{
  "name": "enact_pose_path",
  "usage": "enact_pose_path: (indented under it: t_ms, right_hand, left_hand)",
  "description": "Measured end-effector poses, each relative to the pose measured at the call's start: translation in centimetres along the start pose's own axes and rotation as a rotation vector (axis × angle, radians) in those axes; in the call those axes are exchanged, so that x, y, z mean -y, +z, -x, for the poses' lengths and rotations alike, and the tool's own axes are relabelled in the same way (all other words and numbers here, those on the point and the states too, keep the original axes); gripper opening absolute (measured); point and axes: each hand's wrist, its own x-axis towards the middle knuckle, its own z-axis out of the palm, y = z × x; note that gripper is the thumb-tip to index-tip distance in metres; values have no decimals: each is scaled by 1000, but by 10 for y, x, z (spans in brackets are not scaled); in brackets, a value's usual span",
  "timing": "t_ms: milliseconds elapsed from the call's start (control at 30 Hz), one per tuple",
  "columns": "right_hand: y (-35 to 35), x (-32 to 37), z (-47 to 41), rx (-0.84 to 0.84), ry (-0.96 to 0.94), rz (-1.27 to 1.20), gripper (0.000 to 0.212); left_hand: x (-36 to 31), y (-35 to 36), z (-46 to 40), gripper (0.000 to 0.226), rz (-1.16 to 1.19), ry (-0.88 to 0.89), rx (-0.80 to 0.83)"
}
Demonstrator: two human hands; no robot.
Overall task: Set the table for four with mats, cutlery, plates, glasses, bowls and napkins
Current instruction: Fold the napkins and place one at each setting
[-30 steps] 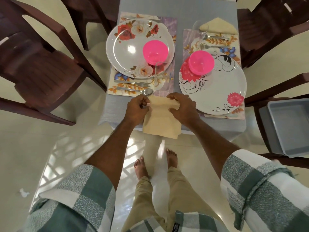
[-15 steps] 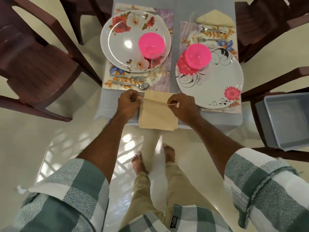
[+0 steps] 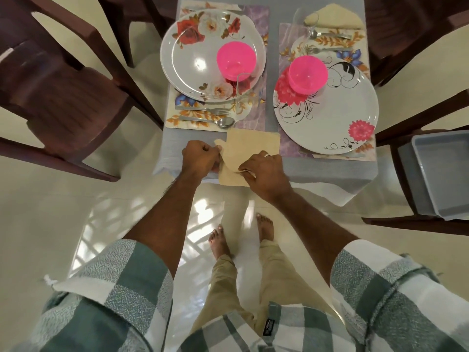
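Grey-clothed worktop between dark chairs, two places laid with mats, plates, pink bowls, cutlery. Mid-fold on a beige napkin at the near edge, partly overhanging; next, probably creasing and laying it by the near-left mat. Left hand pinching its left corner, right hand pinching a lower fold, both curled, knuckles up.

Your beige napkin lies on a pale blue-grey tablecloth. Far left, your white plate shows red and cream roses under a bright pink bowl. The right white plate has pink blooms with black swirls. Your sleeves are green-and-white checked, your trousers khaki.
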Motion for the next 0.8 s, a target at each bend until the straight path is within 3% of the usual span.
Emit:
enact_pose_path:
  t_ms: [133, 333, 700, 800]
  right_hand:
    - [5, 13, -11, -33, 82, 23, 12]
    - [21, 35, -10, 85, 96, 90, 20]
    - [19, 32, -11, 121, 193, 19, 17]
    - [23, 36, -7, 166, 180, -55, 29]
  left_hand:
    - [9, -3, 1, 22, -71, 14, 14]
    - [19, -1, 5, 4, -158, 50, 70]
    - [18, 5, 5, 2, -163, 46, 98]
    - [18, 4, 4, 4, -160, 53, 98]
